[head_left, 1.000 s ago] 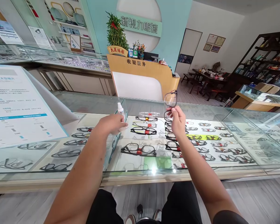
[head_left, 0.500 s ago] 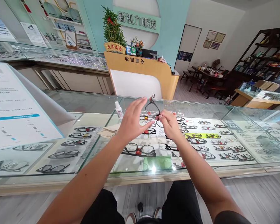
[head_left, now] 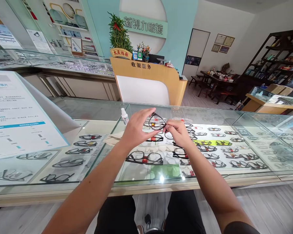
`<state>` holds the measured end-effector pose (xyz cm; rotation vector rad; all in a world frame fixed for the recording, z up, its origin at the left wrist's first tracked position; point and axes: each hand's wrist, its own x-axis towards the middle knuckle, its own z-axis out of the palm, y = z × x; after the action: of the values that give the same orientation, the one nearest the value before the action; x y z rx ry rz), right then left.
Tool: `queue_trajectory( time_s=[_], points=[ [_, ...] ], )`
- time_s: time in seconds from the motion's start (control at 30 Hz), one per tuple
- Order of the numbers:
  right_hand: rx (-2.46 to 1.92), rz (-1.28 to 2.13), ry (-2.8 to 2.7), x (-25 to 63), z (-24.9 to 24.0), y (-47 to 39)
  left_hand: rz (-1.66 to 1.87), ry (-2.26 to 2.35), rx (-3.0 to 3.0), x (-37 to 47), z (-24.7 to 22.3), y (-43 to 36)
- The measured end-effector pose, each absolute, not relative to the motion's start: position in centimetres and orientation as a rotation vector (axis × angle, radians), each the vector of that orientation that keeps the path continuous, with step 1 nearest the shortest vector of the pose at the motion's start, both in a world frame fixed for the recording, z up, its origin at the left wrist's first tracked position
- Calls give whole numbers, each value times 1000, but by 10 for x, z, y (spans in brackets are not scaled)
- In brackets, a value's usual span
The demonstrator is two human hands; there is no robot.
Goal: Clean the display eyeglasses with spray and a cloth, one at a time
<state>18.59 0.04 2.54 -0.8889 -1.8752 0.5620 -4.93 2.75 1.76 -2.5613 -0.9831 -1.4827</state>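
Observation:
A pair of dark-framed eyeglasses [head_left: 164,125] is held up above the glass counter, one lens turned towards the left. My right hand [head_left: 178,131] pinches the frame near its middle, thumb and fingers covering part of the other lens. My left hand [head_left: 137,126] spans the left lens, fingertips at the top corner of the rim and thumb along its lower edge. Behind my left hand stands a small white spray bottle [head_left: 124,116] on the counter. A beige cloth [head_left: 112,139] lies beside my left wrist, partly hidden by it.
Rows of eyeglasses [head_left: 208,148] lie inside the glass display counter [head_left: 139,179]. A large white printed sign [head_left: 21,113] stands on the left. Beyond the counter is a wooden cashier desk [head_left: 177,89] with a potted plant [head_left: 119,35].
The eyeglasses have been lowered and tilted flatter. My left fingers have come down with the frame and closed on its rim; my right hand keeps its pinch. The view has tipped slightly upward.

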Motion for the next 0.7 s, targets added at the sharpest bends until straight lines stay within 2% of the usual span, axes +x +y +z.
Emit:
queue_trajectory(
  time_s=[0.2,0.4,0.53,0.6,0.7],
  points=[
    [-882,457,-1872,190,33,-4,-1629,-938,-2506,-43,19,25],
    [-836,295,-1531,200,53,-9,-1933,-1156,-2324,-40,32,17],
    [-803,231,-1489,224,111,-8,-2017,-1210,-2202,-47,63,10],
    [-801,111,-1730,244,153,-11,-2023,-1180,-2166,-49,87,6],
    [-927,125,-2029,269,206,-23,-2048,-1142,-2095,-45,127,-2]
  ],
)
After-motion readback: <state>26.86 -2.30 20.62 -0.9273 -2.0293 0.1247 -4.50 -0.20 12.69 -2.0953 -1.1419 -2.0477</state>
